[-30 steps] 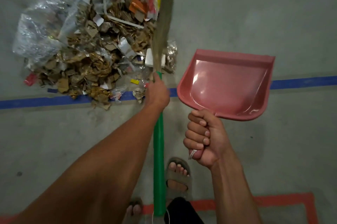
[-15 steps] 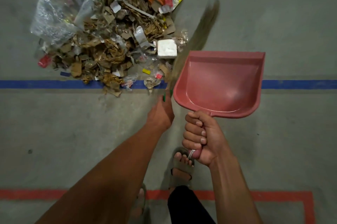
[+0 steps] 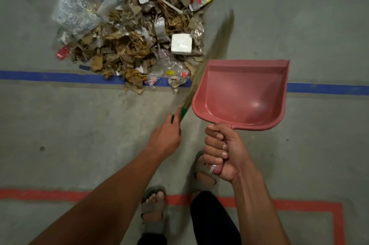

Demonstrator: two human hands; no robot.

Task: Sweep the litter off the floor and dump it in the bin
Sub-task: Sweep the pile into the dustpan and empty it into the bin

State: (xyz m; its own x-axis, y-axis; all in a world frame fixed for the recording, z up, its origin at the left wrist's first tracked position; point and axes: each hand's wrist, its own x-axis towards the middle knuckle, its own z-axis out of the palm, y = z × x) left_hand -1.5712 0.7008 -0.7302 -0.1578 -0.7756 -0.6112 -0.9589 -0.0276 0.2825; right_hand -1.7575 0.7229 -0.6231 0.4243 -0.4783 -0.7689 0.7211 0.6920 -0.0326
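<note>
Left hand point(image 3: 166, 135): fingers wrapped round green broom handle point(image 3: 179, 114).
Right hand point(image 3: 222, 153): fist gripping pink dustpan point(image 3: 242, 93) handle.
Broom bristles point(image 3: 217, 45): motion-blurred.
Litter pile point(image 3: 131, 31): top cropped.

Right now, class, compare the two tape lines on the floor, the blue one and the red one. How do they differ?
The blue line runs straight across the floor; the red line turns a corner at the right. Litter spills over the blue line, while the red line carries none. The blue line lies beyond the hands; the red line passes under the person's feet. Both are flat stripes on the same grey floor.
</note>
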